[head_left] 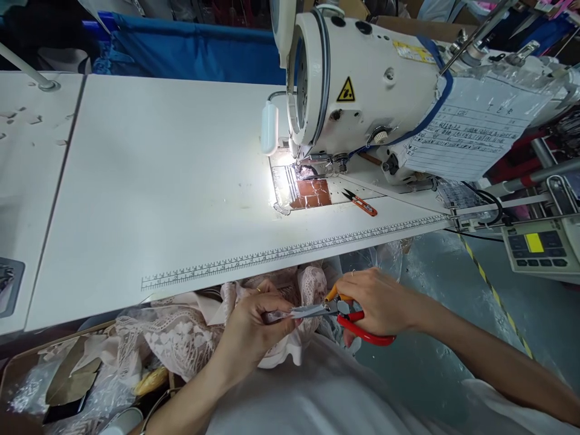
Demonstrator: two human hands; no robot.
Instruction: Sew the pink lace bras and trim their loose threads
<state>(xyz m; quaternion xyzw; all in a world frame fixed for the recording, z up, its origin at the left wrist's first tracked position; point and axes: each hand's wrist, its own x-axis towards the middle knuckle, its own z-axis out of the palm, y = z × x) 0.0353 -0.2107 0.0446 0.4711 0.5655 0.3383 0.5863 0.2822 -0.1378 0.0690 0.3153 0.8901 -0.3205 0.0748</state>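
In my right hand (374,302) is a pair of scissors (312,310) with red and orange handles, its blades pointing left. The blade tips reach the fingers of my left hand (258,320), which pinch a bit of pale pink lace fabric (185,344). That fabric hangs bunched below the table's front edge and over my lap. Exactly where the blades meet the cloth is hidden by my left fingers. Both hands are just in front of the table edge.
A white sewing machine (362,90) stands on the white table (181,169), its lamp lit. Orange thread snips (360,203) lie beside its plate. A printed ruler (294,249) follows the front edge. A control panel (537,244) hangs right; a cluttered box (18,377) sits lower left.
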